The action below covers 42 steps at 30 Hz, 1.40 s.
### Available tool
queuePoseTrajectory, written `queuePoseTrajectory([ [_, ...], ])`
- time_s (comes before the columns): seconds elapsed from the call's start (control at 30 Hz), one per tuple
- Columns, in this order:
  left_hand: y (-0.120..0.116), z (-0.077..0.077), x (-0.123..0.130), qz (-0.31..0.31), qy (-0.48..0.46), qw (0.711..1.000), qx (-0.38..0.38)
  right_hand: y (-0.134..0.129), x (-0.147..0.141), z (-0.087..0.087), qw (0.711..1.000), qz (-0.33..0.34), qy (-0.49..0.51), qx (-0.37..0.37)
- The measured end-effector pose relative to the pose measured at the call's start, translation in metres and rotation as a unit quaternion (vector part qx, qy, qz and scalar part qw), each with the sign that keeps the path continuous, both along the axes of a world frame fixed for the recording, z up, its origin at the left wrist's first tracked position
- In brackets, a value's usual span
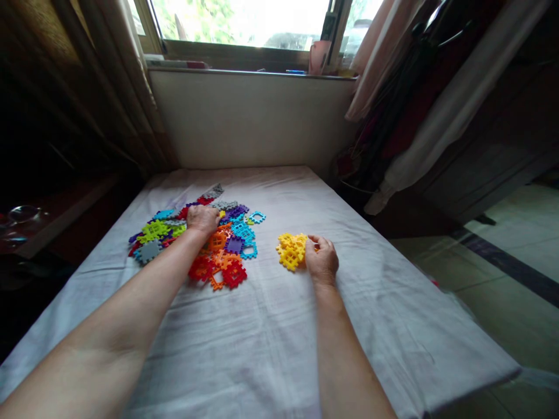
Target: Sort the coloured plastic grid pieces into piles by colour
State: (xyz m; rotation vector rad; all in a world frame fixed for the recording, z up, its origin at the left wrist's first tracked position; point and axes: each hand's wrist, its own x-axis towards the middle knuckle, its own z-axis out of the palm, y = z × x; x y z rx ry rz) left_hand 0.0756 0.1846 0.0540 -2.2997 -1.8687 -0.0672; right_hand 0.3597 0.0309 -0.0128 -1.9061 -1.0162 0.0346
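A heap of toothed, square plastic interlocking tiles [217, 241] in red, orange, purple, blue, green and grey spreads over the left part of the cloth. My left hand [203, 219] reaches into the far side of this heap with its fingers bent down. At its fingertips a small yellow tile [222, 214] shows; the rest of that grip is hidden. Apart from the heap, to the right, lies a small pile of yellow interlocking tiles [292, 251]. My right hand [322, 259] is curled against the right edge of this pile, with a bit of yellow between thumb and fingers.
A creased whitish cloth [262, 337] covers the table, whose far edge meets a pale wall [253, 116] under a window. On the sill stands a pink cup [319, 57]. Curtains [109, 70] hang at left; hanging cloths [419, 139] and tiled floor [502, 244] are at right.
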Motion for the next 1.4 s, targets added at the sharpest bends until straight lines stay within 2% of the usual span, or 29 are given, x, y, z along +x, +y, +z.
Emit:
queuePoseTrajectory([
  [0.27,-0.006,-0.001,-0.010,-0.031,0.007,0.999,-0.002,-0.001,0.002,-0.004,0.999,-0.006,0.016,0.036],
  [0.57,0.002,-0.003,-0.002,-0.047,0.030,0.998,-0.013,0.001,0.003,-0.003,0.999,0.000,0.017,0.038],
  [0.87,0.000,-0.010,-0.006,-0.011,0.014,1.000,-0.018,0.001,0.000,-0.002,0.999,0.011,0.021,0.044],
  [1.0,-0.004,-0.010,-0.008,-0.031,0.008,0.999,-0.010,0.002,0.001,-0.004,0.999,0.013,0.019,0.047],
  [1.13,-0.011,-0.007,-0.011,-0.047,-0.003,0.999,0.002,0.003,0.001,-0.004,0.998,0.005,0.011,0.061],
  [1.27,-0.020,0.004,-0.013,-0.037,-0.023,0.999,0.032,0.002,0.001,-0.003,0.998,0.001,0.005,0.066],
  [1.4,-0.042,0.014,0.008,-0.054,-0.067,0.992,0.091,0.002,0.001,-0.002,0.998,-0.006,0.011,0.068],
])
